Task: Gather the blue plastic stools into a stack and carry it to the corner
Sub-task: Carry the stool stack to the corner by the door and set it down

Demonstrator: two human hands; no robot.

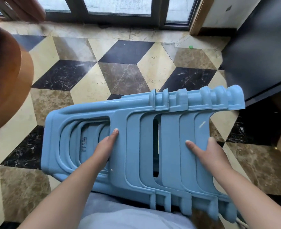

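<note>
The floor [123, 75] has tiles in a cube pattern, in black, brown and cream. A tiny green scrap [190, 46] lies on the floor near the door. Glass doors with dark frames [118, 9] stand at the top. A round wooden table [6, 76] is on the left. A dark cabinet [260, 52] stands on the right, beside a wooden door post [200, 14].

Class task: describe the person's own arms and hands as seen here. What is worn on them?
Both forearms are bare to the frame edge: no sleeves, gloves, watch or rings show. The left hand and right hand have short, unpainted nails on the visible fingers. Light clothing shows at the waist below.
</note>
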